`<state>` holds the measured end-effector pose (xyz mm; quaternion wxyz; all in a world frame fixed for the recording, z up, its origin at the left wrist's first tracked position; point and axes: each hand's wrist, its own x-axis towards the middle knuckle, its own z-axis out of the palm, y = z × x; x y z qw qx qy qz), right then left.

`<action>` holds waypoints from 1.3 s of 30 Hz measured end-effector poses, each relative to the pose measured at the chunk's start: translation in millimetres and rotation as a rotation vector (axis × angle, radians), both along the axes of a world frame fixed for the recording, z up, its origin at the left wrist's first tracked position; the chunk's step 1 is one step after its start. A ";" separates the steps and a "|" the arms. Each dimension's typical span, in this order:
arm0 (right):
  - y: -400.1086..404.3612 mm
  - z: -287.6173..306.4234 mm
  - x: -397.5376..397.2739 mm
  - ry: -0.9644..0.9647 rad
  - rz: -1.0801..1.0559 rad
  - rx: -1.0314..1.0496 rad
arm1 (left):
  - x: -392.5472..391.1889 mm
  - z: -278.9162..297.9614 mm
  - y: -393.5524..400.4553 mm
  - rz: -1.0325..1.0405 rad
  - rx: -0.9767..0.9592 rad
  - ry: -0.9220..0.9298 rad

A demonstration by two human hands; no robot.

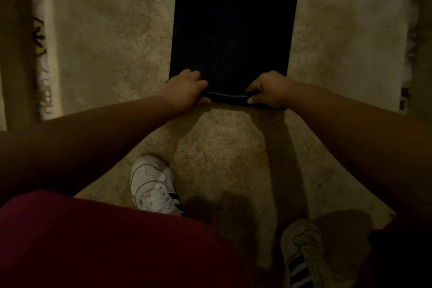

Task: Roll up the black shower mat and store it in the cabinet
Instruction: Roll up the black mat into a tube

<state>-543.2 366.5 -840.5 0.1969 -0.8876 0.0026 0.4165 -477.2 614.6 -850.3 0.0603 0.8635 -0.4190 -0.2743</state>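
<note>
Black shower mat [233, 25] is gripped at its near, curled edge by left hand [187, 91] and right hand [268, 90]. Fingers are curled over it. Beige carpet [112, 42] is seen beneath both hands.

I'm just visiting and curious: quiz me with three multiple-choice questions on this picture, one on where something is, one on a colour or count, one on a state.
1. Where does the black ribbed rubber shower mat lie?
A. on a beige carpet
B. in a cabinet
C. on a table

2. How many white striped sneakers show?
A. none
B. two
C. four

3. How far is the mat rolled?
A. fully rolled
B. only its near edge is curled up
C. folded in half

Answers:
1 A: the beige carpet surrounds the mat on all visible sides.
2 B: one sneaker sits below the left arm, the other sneaker at lower right.
3 B: the left hand and right hand grip the curled near edge; the rest lies flat.
</note>
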 end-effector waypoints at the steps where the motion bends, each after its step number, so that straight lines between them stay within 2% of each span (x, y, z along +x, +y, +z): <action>1: 1.7 -0.6 -6.9 -0.036 -0.003 -0.006 | 5.2 0.4 -0.8 0.009 -0.022 0.047; 6: 27.4 -6.8 -62.2 -0.398 0.030 -0.277 | 12.0 0.7 -1.6 0.043 -0.061 0.062; 8: 40.1 -8.5 -64.2 -0.467 -0.120 -0.279 | 15.6 2.8 -3.8 0.055 -0.028 0.076; 10: 40.1 -8.6 -53.3 -0.472 -0.339 -0.197 | 20.7 5.6 -7.1 0.084 0.013 0.106; 12: 29.4 -9.3 -42.0 -0.440 -0.278 -0.159 | 22.6 8.9 -8.4 0.125 0.025 0.157; 15: 11.4 -6.5 -29.7 -0.274 -0.182 -0.057 | 15.9 12.0 -1.9 0.159 -0.028 0.199; 18: 6.8 -6.5 -23.2 -0.213 -0.181 -0.020 | -4.8 8.6 4.1 0.110 -0.096 0.134; 22: 5.3 -7.6 -13.7 -0.189 -0.141 -0.017 | -29.6 4.2 8.0 0.036 -0.156 -0.053; 25: 4.7 -6.9 -2.6 -0.110 -0.152 -0.038 | -39.0 -1.8 19.2 -0.151 -0.038 -0.135; 27: 4.8 -4.8 1.0 -0.070 -0.157 -0.063 | -45.9 -6.6 20.8 -0.143 0.051 -0.148; 29: 4.9 -2.6 -3.4 -0.121 -0.188 -0.078 | -45.8 -8.0 15.9 -0.120 0.075 -0.140; 31: 7.8 -1.6 -19.4 -0.320 -0.248 -0.050 | -35.2 -10.2 8.5 -0.114 0.101 -0.125; 34: 15.1 -4.2 -50.2 -0.546 -0.130 -0.073 | -15.8 -16.4 -2.5 -0.074 0.196 -0.118; 39: 13.5 -6.4 -39.7 -0.558 -0.071 -0.164 | -7.7 -21.0 -7.4 -0.064 0.223 -0.112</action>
